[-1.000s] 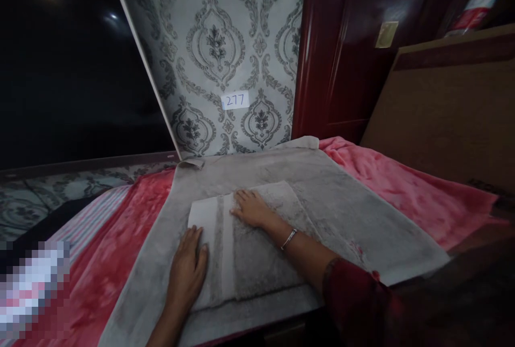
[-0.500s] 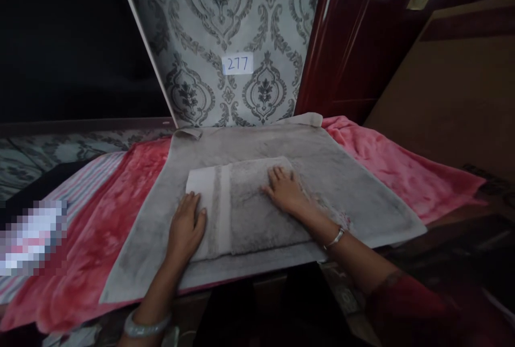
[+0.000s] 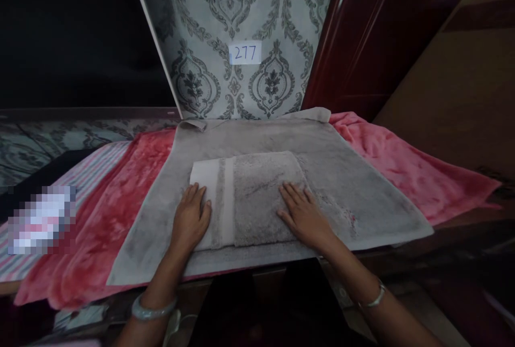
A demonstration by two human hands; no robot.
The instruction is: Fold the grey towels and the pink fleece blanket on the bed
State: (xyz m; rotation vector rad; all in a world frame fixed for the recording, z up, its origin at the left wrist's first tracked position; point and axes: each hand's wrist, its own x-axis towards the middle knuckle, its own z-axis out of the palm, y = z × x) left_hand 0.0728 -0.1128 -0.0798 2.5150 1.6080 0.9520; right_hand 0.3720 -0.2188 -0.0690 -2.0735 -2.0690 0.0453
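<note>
A folded grey towel lies flat near the front edge of a larger grey towel that is spread open over a red blanket. The folded piece runs with its long axis left to right, its pale banded hem at the left end.

Both hands rest palm-down on it, fingers spread and flat — nothing is pinched or gripped. The left hand lies over the front left corner, on the pale hem; the right hand lies over the front right corner, fingers pointing away from the body. The two hands sit at about the same depth, each at one end of the long axis, so neither is clearly nearer to the towel's middle, which shows bare between them.

A bangle circles the left wrist and a thin bracelet the right. Behind the towels stands a patterned wall panel with a small label reading 277.
</note>
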